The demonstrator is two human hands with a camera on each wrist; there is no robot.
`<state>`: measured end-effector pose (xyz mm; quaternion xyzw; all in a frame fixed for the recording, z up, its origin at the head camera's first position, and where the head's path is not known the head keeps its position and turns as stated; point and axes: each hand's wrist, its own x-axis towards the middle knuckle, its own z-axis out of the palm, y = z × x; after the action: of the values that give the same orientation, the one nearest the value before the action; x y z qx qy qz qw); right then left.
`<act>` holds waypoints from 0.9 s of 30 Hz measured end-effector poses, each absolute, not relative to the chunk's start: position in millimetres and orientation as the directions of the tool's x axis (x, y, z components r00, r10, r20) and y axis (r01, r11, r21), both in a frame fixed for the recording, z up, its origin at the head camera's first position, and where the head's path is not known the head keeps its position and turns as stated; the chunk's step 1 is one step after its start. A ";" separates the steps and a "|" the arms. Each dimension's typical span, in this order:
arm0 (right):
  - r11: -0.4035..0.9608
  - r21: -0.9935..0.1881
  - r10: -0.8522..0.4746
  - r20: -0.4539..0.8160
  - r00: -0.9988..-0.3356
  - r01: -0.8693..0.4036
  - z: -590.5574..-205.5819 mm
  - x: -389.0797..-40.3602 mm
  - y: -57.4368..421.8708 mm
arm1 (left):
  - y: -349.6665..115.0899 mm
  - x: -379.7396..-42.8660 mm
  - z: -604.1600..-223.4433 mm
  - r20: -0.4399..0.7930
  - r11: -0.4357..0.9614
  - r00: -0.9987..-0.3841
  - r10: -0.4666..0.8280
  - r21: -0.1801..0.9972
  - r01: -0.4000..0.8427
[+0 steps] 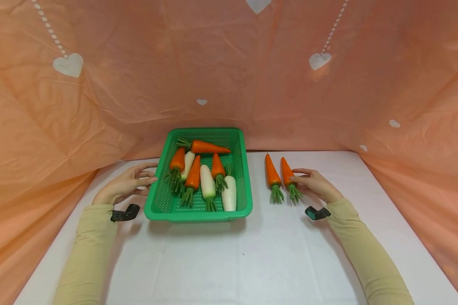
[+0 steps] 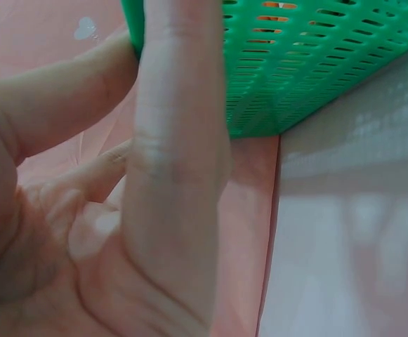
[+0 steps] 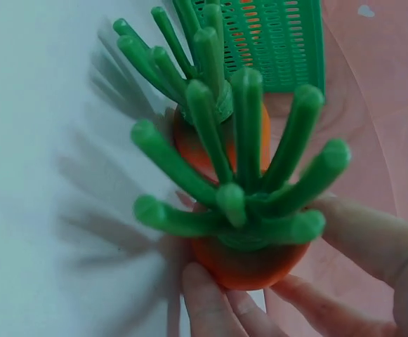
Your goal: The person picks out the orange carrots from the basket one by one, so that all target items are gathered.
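Note:
My left hand (image 1: 131, 182) is at the left side of a green plastic basket (image 1: 248, 186), fingertips right at its rim. In the left wrist view, one finger lies across the slotted basket wall (image 2: 316, 42). Inside the basket lie several carrots (image 1: 210, 147) and three white radishes (image 1: 207, 180), some overlapping. On the white table to the right, my right hand (image 1: 314, 182) holds a carrot (image 1: 287, 173) between thumb and fingers near its leafy end. Just left of it lies a second carrot (image 1: 272, 171), its green stalks toward me. The held carrot's stalks (image 3: 246, 161) fill the right wrist view.
A white-covered table (image 1: 213, 262) extends under the basket and carrots. Behind it and on both sides hangs a pink-orange cloth (image 1: 221, 63) with white hearts. Black bands with small cameras (image 1: 125, 213) sit on both wrists.

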<state>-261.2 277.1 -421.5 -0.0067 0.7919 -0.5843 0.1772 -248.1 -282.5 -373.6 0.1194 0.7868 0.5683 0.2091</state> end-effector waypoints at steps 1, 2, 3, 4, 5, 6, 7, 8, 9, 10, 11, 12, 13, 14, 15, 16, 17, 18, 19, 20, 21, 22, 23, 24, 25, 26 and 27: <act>0.320 -0.929 -0.221 -0.267 -0.938 0.189 -421.4 -261.4 277.0 | -282.4 -247.8 -373.3 -0.192 0.321 -0.884 0.427 0.946 -0.050; 0.328 -0.928 -0.227 -0.261 -0.938 0.178 -421.5 -261.7 276.8 | -282.6 -247.9 -373.6 -0.192 0.321 -0.883 0.428 0.946 -0.050; 0.335 -0.927 -0.231 -0.254 -0.939 0.168 -421.5 -261.9 276.6 | -282.7 -248.0 -373.8 -0.191 0.319 -0.883 0.429 0.946 -0.050; 0.343 -0.926 -0.235 -0.247 -0.940 0.157 -421.3 -262.0 276.3 | -282.8 -248.0 -373.9 -0.193 0.320 -0.883 0.428 0.946 -0.052; 0.350 -0.924 -0.231 -0.246 -0.941 0.155 -420.9 -262.1 275.7 | -282.8 -247.9 -374.0 -0.194 0.322 -0.883 0.427 0.945 -0.053; 0.354 -0.923 -0.232 -0.243 -0.942 0.151 -420.5 -262.1 275.0 | -283.0 -248.1 -374.2 -0.196 0.325 -0.884 0.424 0.944 -0.053; 0.359 -0.921 -0.228 -0.241 -0.943 0.149 -420.0 -262.1 274.2 | -282.9 -248.2 -374.4 -0.198 0.329 -0.885 0.421 0.943 -0.054; 0.369 -0.918 -0.224 -0.243 -0.944 0.149 -419.6 -262.1 273.3 | -283.1 -248.5 -374.7 -0.200 0.333 -0.886 0.418 0.941 -0.055; 0.373 -0.916 -0.220 -0.244 -0.944 0.150 -419.0 -262.1 272.6 | -282.9 -248.6 -374.7 -0.201 0.336 -0.887 0.415 0.940 -0.055; 0.379 -0.913 -0.218 -0.245 -0.945 0.150 -418.4 -261.9 271.9 | -282.7 -248.6 -374.7 -0.202 0.339 -0.888 0.412 0.939 -0.056; 0.383 -0.911 -0.213 -0.246 -0.946 0.151 -417.8 -261.9 271.0 | -282.5 -248.9 -374.8 -0.201 0.341 -0.890 0.410 0.938 -0.055; 0.386 -0.910 -0.211 -0.246 -0.946 0.150 -417.3 -261.8 270.3 | -282.3 -249.1 -375.0 -0.201 0.340 -0.889 0.410 0.939 -0.056; 0.391 -0.908 -0.207 -0.246 -0.947 0.150 -416.9 -261.8 269.8 | -282.0 -249.2 -375.0 -0.202 0.340 -0.890 0.409 0.939 -0.057; 0.394 -0.907 -0.203 -0.246 -0.948 0.151 -416.8 -261.9 269.4 | -282.2 -249.6 -375.2 -0.202 0.340 -0.889 0.411 0.939 -0.056; 0.397 -0.905 -0.199 -0.245 -0.949 0.151 -416.7 -262.0 269.0 | -282.1 -249.5 -375.0 -0.202 0.339 -0.889 0.411 0.939 -0.056; 0.400 -0.904 -0.193 -0.245 -0.950 0.152 -416.8 -262.0 268.7 | -282.2 -249.6 -374.8 -0.202 0.338 -0.889 0.411 0.939 -0.057; 0.404 -0.902 -0.186 -0.245 -0.952 0.153 -416.9 -262.1 268.5 | -282.3 -249.6 -374.7 -0.202 0.338 -0.889 0.411 0.939 -0.056; 0.410 -0.899 -0.179 -0.245 -0.953 0.154 -417.1 -262.1 268.4 | -282.4 -249.6 -374.4 -0.201 0.338 -0.888 0.413 0.939 -0.056; 0.414 -0.897 -0.172 -0.244 -0.954 0.155 -417.2 -262.1 268.1 | -282.6 -249.6 -374.2 -0.201 0.340 -0.889 0.412 0.939 -0.055; 0.415 -0.896 -0.165 -0.244 -0.956 0.157 -417.1 -262.0 267.5 | -282.9 -249.7 -374.2 -0.200 0.339 -0.888 0.414 0.939 -0.053; 0.416 -0.895 -0.157 -0.245 -0.957 0.160 -416.8 -261.8 266.8 | -282.8 -249.4 -373.9 -0.200 0.339 -0.888 0.413 0.939 -0.054; 0.412 -0.896 -0.151 -0.245 -0.958 0.165 -416.7 -261.8 266.1 | -282.8 -249.3 -373.7 -0.201 0.340 -0.889 0.412 0.939 -0.054; 0.408 -0.897 -0.147 -0.249 -0.957 0.170 -416.6 -261.8 265.2 | -282.9 -249.3 -373.8 -0.201 0.342 -0.889 0.412 0.938 -0.054; 0.403 -0.898 -0.144 -0.253 -0.957 0.177 -416.5 -261.8 264.5 | -282.8 -249.3 -373.8 -0.202 0.343 -0.889 0.411 0.938 -0.054; 0.396 -0.899 -0.139 -0.259 -0.956 0.186 -416.6 -261.9 263.9 | -282.7 -249.3 -373.8 -0.202 0.343 -0.889 0.411 0.938 -0.054; 0.389 -0.901 -0.137 -0.264 -0.955 0.193 -416.7 -262.1 263.6 | -282.3 -249.2 -373.8 -0.202 0.343 -0.890 0.410 0.938 -0.055; 0.385 -0.901 -0.136 -0.268 -0.954 0.199 -416.7 -262.3 263.7 | -282.0 -249.0 -373.6 -0.203 0.344 -0.890 0.408 0.937 -0.056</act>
<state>-262.3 263.7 -416.7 0.0191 0.8182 -0.5544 0.1510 -249.0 -282.0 -373.6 0.1110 0.7933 0.5617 0.2068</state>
